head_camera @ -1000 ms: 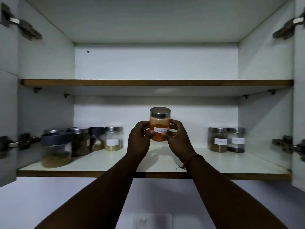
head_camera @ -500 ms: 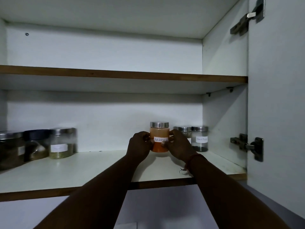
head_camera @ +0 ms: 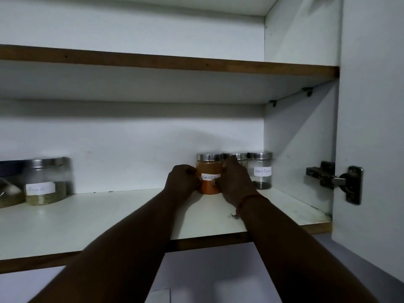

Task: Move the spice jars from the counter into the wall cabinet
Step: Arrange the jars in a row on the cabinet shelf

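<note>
A jar of orange-red powder [head_camera: 209, 176] with a steel lid and a white handwritten label stands on the lower cabinet shelf [head_camera: 109, 217], at the back towards the right. My left hand [head_camera: 181, 182] grips its left side and my right hand [head_camera: 235, 182] grips its right side. Right beside it stand two more steel-lidded jars: one [head_camera: 238, 156] mostly hidden behind my right hand, and a labelled one [head_camera: 261, 171] with a dark layer at the bottom.
At the far left of the same shelf stand a labelled jar of greenish spice [head_camera: 44, 182] and another jar [head_camera: 9, 189] cut off by the frame edge. The upper shelf [head_camera: 175, 64] is bare. The open cabinet door [head_camera: 371, 127] with its hinge [head_camera: 336, 180] stands at the right.
Both hands have carried the orange jar to the right and back, from mid-air at the shelf's middle down onto the shelf next to the two right-hand jars. My view has swung right.
</note>
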A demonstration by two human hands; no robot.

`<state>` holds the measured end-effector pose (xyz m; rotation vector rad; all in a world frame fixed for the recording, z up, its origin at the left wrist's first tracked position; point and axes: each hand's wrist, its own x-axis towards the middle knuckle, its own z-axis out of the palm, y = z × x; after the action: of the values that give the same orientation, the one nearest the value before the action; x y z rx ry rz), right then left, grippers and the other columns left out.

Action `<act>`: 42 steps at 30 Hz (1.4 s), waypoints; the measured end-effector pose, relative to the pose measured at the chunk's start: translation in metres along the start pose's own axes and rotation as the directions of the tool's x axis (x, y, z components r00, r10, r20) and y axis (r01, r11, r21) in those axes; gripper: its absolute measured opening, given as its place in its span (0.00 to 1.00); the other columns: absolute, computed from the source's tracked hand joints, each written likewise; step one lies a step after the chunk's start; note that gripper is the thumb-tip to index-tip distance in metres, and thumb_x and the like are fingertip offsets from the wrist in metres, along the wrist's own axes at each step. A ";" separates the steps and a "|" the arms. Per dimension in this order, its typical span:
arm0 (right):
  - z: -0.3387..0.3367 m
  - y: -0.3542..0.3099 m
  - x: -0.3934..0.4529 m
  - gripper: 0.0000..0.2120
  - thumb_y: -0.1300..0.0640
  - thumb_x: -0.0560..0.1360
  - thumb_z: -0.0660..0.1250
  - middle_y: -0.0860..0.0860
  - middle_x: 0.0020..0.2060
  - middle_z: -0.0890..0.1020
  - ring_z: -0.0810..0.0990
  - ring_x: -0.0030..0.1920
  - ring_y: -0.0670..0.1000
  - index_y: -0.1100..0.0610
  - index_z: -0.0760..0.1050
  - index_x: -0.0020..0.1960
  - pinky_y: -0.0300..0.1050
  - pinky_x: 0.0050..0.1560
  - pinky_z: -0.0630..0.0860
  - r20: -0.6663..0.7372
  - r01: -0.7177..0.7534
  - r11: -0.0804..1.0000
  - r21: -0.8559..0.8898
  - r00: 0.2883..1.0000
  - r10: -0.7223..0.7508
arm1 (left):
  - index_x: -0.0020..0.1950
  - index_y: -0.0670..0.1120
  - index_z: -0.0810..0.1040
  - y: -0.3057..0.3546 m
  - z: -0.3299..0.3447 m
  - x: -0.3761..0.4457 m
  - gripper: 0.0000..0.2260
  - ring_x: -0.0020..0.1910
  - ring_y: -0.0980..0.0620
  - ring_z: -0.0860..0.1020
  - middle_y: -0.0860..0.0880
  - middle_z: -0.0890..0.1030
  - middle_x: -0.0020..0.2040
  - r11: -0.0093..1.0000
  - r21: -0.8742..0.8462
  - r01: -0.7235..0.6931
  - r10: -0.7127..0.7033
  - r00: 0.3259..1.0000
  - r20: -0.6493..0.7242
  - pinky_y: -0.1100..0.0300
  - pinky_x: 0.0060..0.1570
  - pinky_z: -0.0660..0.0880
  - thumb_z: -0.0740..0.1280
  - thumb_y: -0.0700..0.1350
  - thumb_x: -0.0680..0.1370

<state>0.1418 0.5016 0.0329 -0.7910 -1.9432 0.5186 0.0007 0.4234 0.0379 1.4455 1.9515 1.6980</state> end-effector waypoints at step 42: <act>0.110 -0.193 -0.079 0.10 0.53 0.77 0.70 0.48 0.39 0.82 0.79 0.42 0.50 0.60 0.77 0.44 0.43 0.43 0.72 0.262 0.289 0.929 0.231 0.901 -0.346 | 0.64 0.42 0.77 -0.003 -0.199 -0.110 0.16 0.60 0.46 0.78 0.43 0.80 0.60 0.885 0.447 0.132 0.094 0.889 -0.449 0.59 0.54 0.71 0.66 0.38 0.76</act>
<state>0.0118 0.3063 0.0570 -0.2719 -2.2080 0.6357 -0.0782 0.2103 0.0532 1.2036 2.7829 1.7608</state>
